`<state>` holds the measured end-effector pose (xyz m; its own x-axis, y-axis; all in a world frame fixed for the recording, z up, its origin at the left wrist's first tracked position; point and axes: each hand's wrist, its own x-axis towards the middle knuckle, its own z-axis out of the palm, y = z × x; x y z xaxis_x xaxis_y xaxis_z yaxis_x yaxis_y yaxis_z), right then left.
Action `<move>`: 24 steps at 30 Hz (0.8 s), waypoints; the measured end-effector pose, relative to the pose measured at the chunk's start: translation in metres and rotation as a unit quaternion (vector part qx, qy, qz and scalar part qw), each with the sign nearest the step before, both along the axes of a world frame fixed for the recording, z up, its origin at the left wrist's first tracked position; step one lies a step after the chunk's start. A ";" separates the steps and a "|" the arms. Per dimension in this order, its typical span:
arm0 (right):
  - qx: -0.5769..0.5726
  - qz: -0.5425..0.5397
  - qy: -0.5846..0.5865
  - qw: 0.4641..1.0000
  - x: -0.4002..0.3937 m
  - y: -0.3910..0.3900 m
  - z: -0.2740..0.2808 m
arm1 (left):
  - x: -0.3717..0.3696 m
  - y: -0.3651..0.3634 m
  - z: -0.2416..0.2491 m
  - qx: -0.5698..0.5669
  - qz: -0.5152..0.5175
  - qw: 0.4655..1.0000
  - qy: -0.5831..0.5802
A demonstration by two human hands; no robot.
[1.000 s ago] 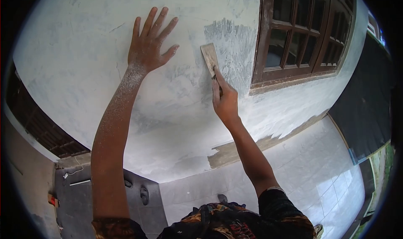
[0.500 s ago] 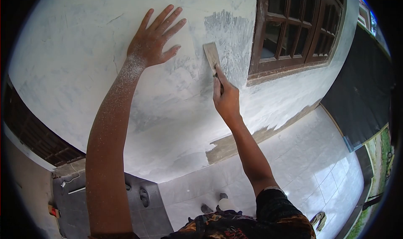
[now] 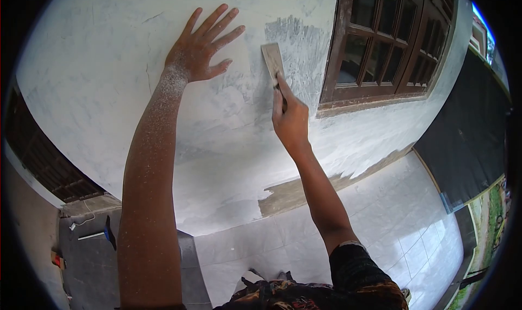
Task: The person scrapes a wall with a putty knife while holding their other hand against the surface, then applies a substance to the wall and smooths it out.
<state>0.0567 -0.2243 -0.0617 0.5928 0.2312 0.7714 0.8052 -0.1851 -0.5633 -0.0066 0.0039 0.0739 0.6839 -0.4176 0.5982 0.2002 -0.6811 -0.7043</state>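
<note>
My left hand (image 3: 200,49) lies flat against the white wall (image 3: 228,130) with its fingers spread, holding nothing; white dust covers the wrist. To its right, my right hand (image 3: 291,114) grips the handle of a putty knife (image 3: 272,61), the index finger stretched along the blade. The blade rests on the wall beside a grey streaked patch (image 3: 296,43), left of the window. Most of the handle is hidden in my hand.
A brown wooden window (image 3: 380,43) stands to the right. Light tiles (image 3: 348,223) cover the floor below the wall. Dark sheeting (image 3: 462,130) hangs at the far right. At lower left are a white cable (image 3: 87,218) and a blue-headed tool (image 3: 110,234).
The putty knife and my right hand have moved slightly up the wall and left. My left hand stays spread on the wall. The view has shifted a little.
</note>
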 end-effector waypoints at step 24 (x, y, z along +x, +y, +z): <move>0.010 0.001 -0.042 0.999 0.014 -0.002 -0.010 | 0.002 -0.001 0.000 0.029 0.023 0.999 -0.014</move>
